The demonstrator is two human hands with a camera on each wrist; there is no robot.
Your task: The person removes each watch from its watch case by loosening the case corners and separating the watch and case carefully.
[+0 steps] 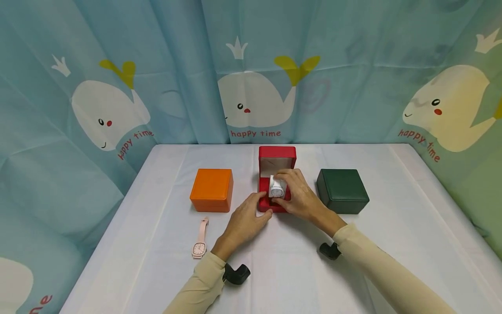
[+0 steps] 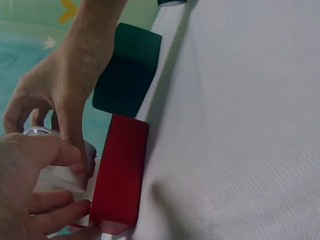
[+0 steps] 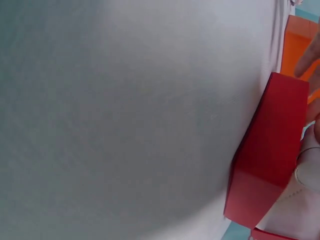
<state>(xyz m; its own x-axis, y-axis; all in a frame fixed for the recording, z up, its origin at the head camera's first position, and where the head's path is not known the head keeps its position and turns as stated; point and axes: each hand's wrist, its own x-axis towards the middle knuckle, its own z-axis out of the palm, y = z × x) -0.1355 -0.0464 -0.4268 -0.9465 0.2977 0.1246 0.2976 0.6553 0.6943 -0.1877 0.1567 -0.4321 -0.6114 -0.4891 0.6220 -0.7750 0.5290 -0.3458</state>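
A red watch box [image 1: 277,151] stands with its lid raised in the middle of the table. Over its lower half, my right hand [image 1: 300,195] pinches a white watch [image 1: 276,192] between thumb and fingers, the dial facing me. My left hand [image 1: 245,220] is at the box's left front corner, fingers loosely bent and touching its edge, thumb apart from them. In the left wrist view, the left hand [image 2: 30,175] partly covers the watch beside the red box [image 2: 120,175]. The right wrist view catches the box's side [image 3: 270,150] and part of the watch [image 3: 309,170].
A closed orange box [image 1: 211,189] sits to the left, and a closed dark green box [image 1: 343,190] to the right. Nearer me on the left lies a pink watch [image 1: 200,244] with its strap stretched out. A whale-print curtain [image 1: 255,100] hangs behind the white table [image 1: 290,270].
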